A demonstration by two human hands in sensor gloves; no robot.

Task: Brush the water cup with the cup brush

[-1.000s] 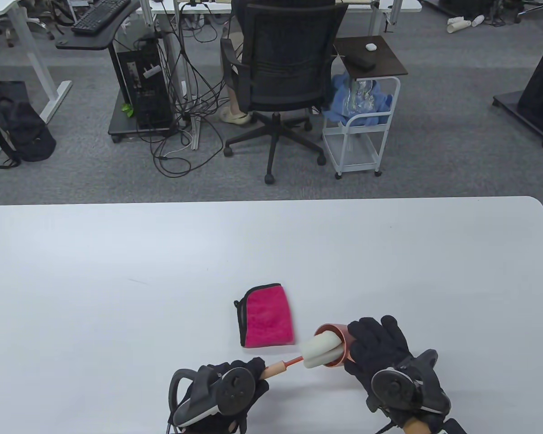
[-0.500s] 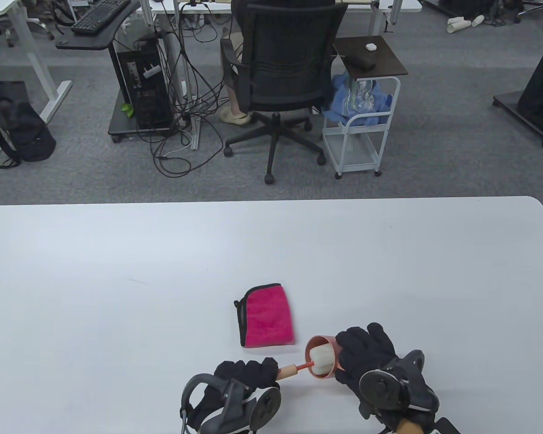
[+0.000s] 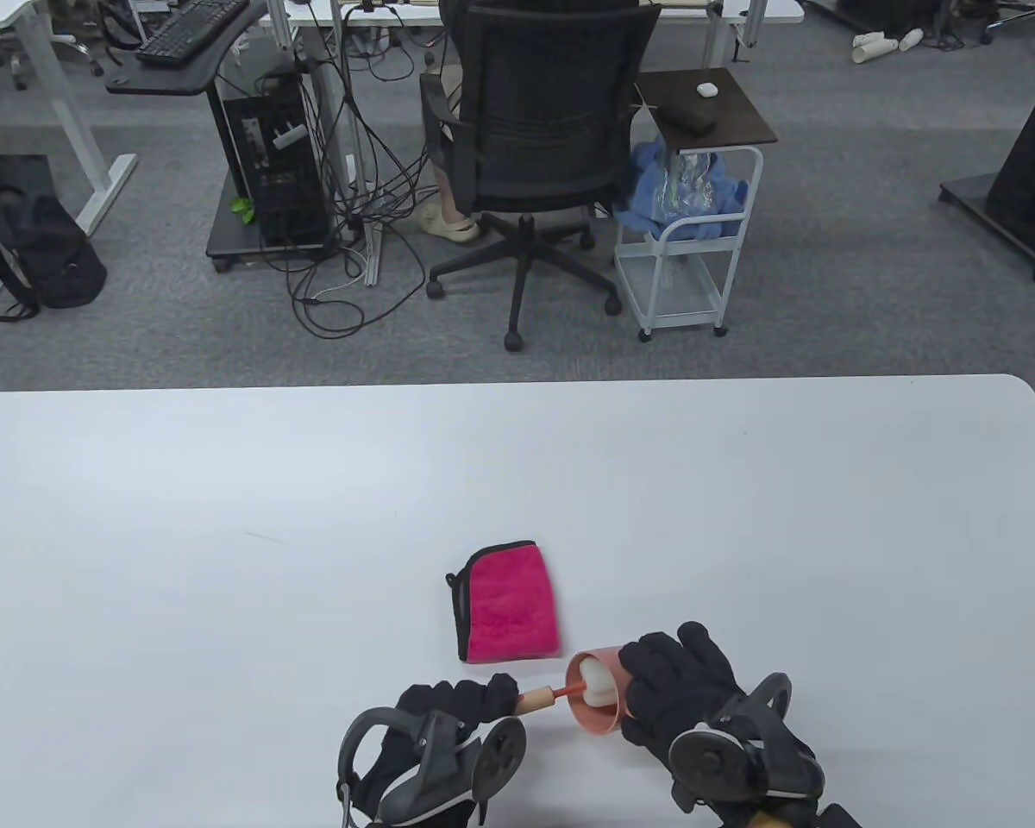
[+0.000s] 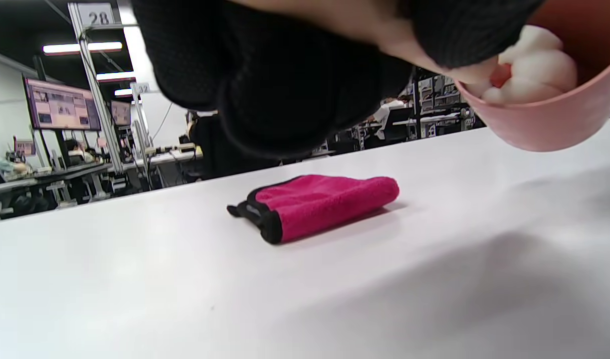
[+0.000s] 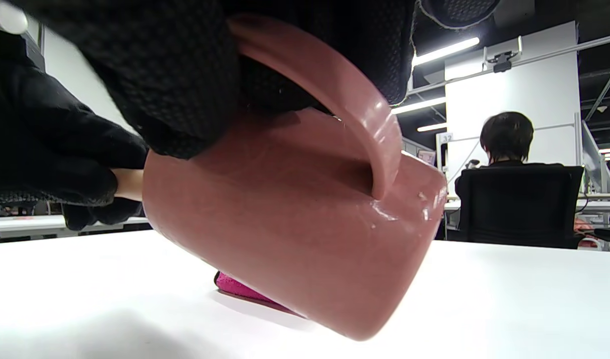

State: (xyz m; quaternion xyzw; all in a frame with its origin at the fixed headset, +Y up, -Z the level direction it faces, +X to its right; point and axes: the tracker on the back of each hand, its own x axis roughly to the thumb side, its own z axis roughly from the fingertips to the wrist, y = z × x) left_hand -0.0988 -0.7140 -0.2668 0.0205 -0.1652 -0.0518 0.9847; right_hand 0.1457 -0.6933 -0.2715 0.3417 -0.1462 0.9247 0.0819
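Low in the frame, right of centre in the table view, the water cup (image 3: 599, 703) is held tipped on its side above the tabletop (image 3: 224, 517), its mouth turned toward the left of the picture, and the white sponge head of the cup brush (image 3: 569, 690) sits deep inside it, only a rounded end showing within the rim. The right hand (image 3: 681, 690) grasps the cup around its body; the right wrist view shows gloved fingers (image 5: 150, 75) wrapped at the handle and the cup clear of the surface. The left hand (image 3: 453, 711) is clenched around the brush's wooden handle, its orange neck reaching into the cup mouth. Judging from this, the brushing is under way, with the sponge working the interior; further strokes and withdrawing the brush likely remain. A folded pink cloth (image 3: 511, 602) lies just above the cup in the frame, untouched. Compared with a second ago, the sponge has gone from mostly outside the rim to nearly swallowed, the cup has shifted left and lower in the picture, and the two hands have drawn closer together.
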